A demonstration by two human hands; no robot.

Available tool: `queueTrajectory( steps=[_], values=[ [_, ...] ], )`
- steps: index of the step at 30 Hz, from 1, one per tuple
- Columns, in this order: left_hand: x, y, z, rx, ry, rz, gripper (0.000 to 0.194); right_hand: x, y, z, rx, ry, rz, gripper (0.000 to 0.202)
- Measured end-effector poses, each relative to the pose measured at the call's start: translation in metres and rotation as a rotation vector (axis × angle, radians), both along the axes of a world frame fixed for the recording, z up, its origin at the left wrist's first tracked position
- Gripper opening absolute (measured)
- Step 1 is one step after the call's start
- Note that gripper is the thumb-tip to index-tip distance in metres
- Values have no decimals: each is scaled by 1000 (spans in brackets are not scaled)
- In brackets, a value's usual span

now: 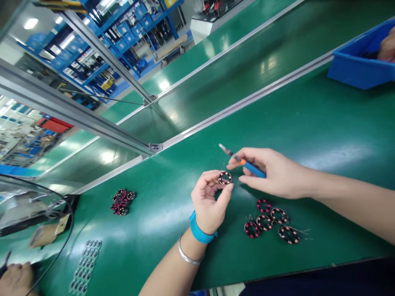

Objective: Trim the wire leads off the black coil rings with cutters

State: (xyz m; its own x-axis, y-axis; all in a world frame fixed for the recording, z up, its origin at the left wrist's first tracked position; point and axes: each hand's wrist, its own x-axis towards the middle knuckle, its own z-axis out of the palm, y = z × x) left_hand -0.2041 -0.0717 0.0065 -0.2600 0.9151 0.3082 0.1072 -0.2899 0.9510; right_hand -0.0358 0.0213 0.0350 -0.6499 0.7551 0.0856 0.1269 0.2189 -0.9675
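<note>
My left hand [210, 201], with a blue band and a silver bangle at the wrist, pinches a small stator ring [221, 181] between thumb and fingers. The ring is black with copper-coloured segments around it, and thin wire ends stick up beside it. Just to the right, my right hand [262, 170] grips a craft knife [254, 169] with a blue and orange handle. Its pale blade points up and left, apart from the ring. Below my right hand, several more stator rings [264, 229] lie on the green table, some with red segments and loose wire ends.
A cluster of similar rings [121, 201] sits to the left on the green table [160, 230]. Nearer lies a sheet of small round parts [84, 267]. Other people's hands show at lower left [17, 279] and in a blue bin [364, 74]. A metal rail [216, 113] borders the table.
</note>
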Motion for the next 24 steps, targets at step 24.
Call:
queueTrajectory(
  steps=[24],
  values=[
    [3, -2, -1, -36, 34, -73, 23, -12, 1, 2, -157, 141, -44, 23]
  ],
)
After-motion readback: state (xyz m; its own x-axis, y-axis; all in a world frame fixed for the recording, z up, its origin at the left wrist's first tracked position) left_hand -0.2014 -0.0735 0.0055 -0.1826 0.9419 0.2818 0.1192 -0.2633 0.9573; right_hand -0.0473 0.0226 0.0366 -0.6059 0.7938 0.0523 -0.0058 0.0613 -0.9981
